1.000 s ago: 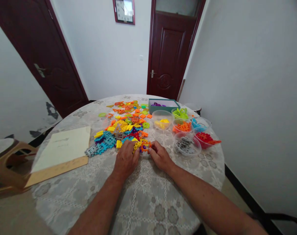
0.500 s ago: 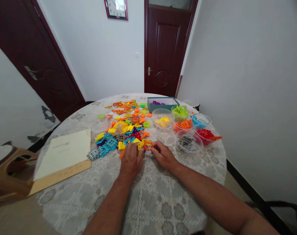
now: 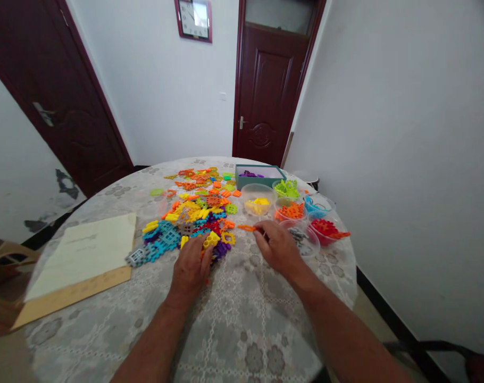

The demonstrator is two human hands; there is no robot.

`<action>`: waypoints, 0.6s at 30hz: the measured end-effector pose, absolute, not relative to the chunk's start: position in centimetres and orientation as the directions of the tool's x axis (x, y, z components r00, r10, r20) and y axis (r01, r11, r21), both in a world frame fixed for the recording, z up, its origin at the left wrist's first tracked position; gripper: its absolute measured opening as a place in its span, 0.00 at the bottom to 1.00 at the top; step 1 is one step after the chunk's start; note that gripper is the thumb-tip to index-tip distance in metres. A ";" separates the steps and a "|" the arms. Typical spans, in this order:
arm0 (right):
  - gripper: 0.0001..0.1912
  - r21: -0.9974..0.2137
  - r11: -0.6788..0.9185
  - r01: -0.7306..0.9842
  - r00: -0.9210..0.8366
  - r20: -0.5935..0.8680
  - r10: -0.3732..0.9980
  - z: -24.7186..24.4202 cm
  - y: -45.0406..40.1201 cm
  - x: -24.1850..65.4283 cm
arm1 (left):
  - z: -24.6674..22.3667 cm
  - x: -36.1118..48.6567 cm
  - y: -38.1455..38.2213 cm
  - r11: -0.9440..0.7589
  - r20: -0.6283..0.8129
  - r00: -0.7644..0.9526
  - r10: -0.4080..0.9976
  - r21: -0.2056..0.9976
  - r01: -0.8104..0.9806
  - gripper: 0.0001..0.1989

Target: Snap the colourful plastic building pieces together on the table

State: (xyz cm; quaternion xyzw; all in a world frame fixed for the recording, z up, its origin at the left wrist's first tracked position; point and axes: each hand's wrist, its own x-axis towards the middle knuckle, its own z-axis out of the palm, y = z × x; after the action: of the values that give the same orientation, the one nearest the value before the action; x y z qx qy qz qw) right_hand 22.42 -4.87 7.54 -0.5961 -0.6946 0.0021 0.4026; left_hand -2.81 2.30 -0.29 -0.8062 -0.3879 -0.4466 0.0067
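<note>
The right hand [image 3: 277, 247] pinches a thin orange plastic block [image 3: 247, 228] in its fingertips. The left hand [image 3: 190, 269], fingers loosely curled, sits against a yellow-and-purple cluster of blocks [image 3: 214, 246]; whether it grips them is impossible to tell. Just past the right hand stands a clear bowl [image 3: 311, 250] of grey blocks, and a colourful pile of blocks [image 3: 194, 213] spreads ahead of the left.

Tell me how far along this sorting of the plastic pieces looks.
Partly done. Yellow pieces, orange pieces, green pieces, red pieces, blue pieces and grey pieces sit in separate bowls, and purple pieces in a teal box. In hand: the right hand pinches an orange piece; the left hand touches the pile's edge. Left: the large mixed pile remains unsorted.
</note>
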 end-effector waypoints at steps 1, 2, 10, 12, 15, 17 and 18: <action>0.09 -0.462 0.228 0.857 0.079 0.555 0.828 8.7 -4.8 23.8 | -0.2 -3.0 2.3 -0.693 0.726 0.292 0.623 0.339 0.637 0.15; 0.10 -0.446 0.157 0.881 0.132 0.551 0.824 9.7 -4.6 25.4 | -0.1 -3.1 2.4 -0.683 0.722 0.282 0.631 0.346 0.644 0.15; 0.16 -0.268 -0.328 0.906 0.419 0.450 0.788 10.1 -1.8 35.1 | 0.2 -3.8 2.3 -0.564 0.654 0.152 0.741 0.484 0.669 0.16; 0.19 -0.287 -0.315 0.905 0.420 0.478 0.771 9.7 -2.1 35.0 | 0.3 -3.9 2.2 -0.532 0.632 0.125 0.765 0.511 0.675 0.16; 0.19 -0.423 -0.085 0.902 0.321 0.527 0.787 9.4 -3.2 32.1 | 0.3 -3.9 2.1 -0.507 0.608 0.119 0.785 0.520 0.687 0.16; 0.17 -0.549 0.181 0.816 0.138 0.490 0.861 8.9 -4.2 28.5 | 0.3 -3.8 1.9 -0.523 0.608 0.151 0.779 0.499 0.690 0.16; 0.17 -0.610 0.280 0.741 0.037 0.453 0.891 8.5 -4.6 26.6 | 0.3 -3.8 1.8 -0.543 0.613 0.179 0.770 0.482 0.687 0.16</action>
State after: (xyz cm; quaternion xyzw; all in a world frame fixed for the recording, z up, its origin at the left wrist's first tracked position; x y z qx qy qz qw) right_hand 26.58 -4.60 8.45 -0.5929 -0.6879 0.0916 0.4085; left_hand -3.76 1.76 0.29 -0.7662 -0.4754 -0.4297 -0.0478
